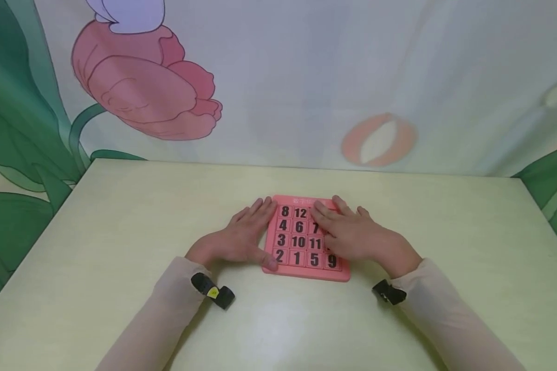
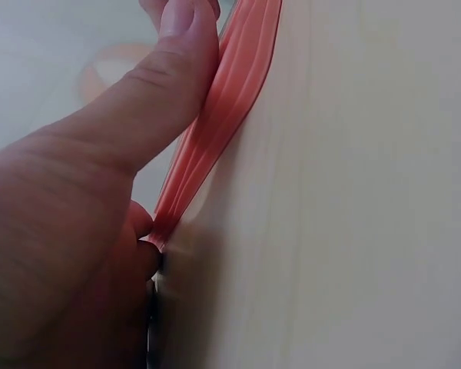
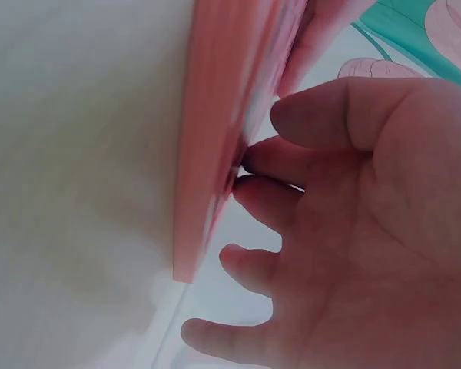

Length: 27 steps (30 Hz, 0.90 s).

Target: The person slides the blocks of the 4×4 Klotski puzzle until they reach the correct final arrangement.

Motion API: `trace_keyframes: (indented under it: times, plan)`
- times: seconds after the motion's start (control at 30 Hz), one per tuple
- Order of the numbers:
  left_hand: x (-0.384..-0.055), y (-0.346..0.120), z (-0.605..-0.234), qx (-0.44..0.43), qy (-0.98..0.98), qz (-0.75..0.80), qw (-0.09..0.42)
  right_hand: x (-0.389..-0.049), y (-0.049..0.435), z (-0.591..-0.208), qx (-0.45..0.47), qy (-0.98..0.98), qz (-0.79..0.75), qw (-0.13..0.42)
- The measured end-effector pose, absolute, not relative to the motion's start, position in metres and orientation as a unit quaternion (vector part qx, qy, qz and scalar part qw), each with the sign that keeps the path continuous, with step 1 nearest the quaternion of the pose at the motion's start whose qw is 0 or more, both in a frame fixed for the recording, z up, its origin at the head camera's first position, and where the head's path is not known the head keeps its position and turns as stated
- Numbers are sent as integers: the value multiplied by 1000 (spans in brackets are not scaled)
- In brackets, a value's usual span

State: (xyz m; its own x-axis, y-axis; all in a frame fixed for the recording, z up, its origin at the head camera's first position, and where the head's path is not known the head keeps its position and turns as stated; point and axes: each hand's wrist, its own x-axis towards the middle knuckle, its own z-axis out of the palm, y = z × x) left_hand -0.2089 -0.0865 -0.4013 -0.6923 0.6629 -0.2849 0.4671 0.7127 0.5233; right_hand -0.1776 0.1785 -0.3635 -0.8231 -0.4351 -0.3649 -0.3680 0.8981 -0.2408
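A pink sliding number puzzle lies flat on the table, its black-numbered tiles facing up. My left hand rests at its left side, with straight fingers along the upper left edge and the thumb on the near left corner. The left wrist view shows that thumb over the puzzle's side. From the right, my right hand reaches over the board, covering several tiles in the right columns. Its fingertips touch the tile face beside the frame in the right wrist view; exact contact is hard to see.
The pale table extends around the puzzle on all sides. Behind its far edge hangs a curtain printed with flowers and leaves. Black straps with small devices sit on both wrists over light sleeves.
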Motion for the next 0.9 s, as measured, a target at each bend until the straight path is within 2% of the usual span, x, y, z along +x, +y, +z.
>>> trace_keyframes:
  times: [0.43, 0.73, 0.9]
  plan:
    - [-211, -84, -401, 324, 896, 200, 228, -168, 192, -347, -176, 956, -66, 226]
    - [-211, -84, -400, 309, 898, 199, 241, -176, 163, -356, -251, 940, -107, 203]
    - [-210, -87, -400, 306, 896, 211, 243, -180, 152, -356, -245, 943, -85, 211]
